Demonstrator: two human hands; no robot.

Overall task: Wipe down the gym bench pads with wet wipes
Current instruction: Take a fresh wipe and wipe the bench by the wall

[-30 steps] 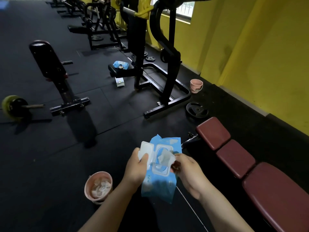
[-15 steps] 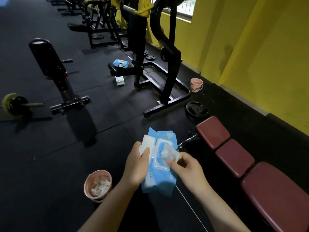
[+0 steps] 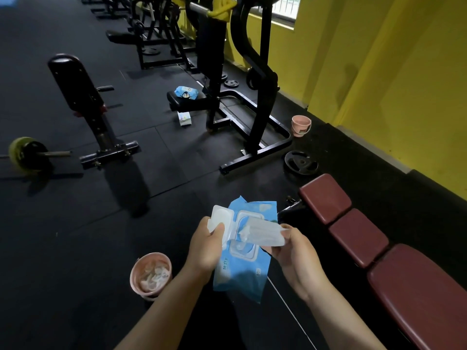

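Observation:
My left hand [image 3: 206, 246] grips a blue pack of wet wipes [image 3: 241, 267] by its left edge, its white flip lid [image 3: 219, 217] standing open. My right hand [image 3: 294, 251] pinches a white wet wipe [image 3: 264, 234] that is partly drawn out of the pack's opening toward the right. The dark red gym bench [image 3: 419, 294] stretches along the right side, with two smaller red pads, the far one [image 3: 324, 197] and the middle one [image 3: 358, 236], at its far end.
A pink bucket [image 3: 151, 276] holding crumpled used wipes stands on the black floor by my left forearm. Farther off are a second pink bucket [image 3: 301, 125], a weight plate [image 3: 300, 161], a black machine frame [image 3: 255, 102], another wipes pack [image 3: 186, 92], a black bench [image 3: 83, 97] and a barbell [image 3: 27, 154].
My right hand has pulled the wipe farther out of the pack, to the right. The left hand holds the pack as before.

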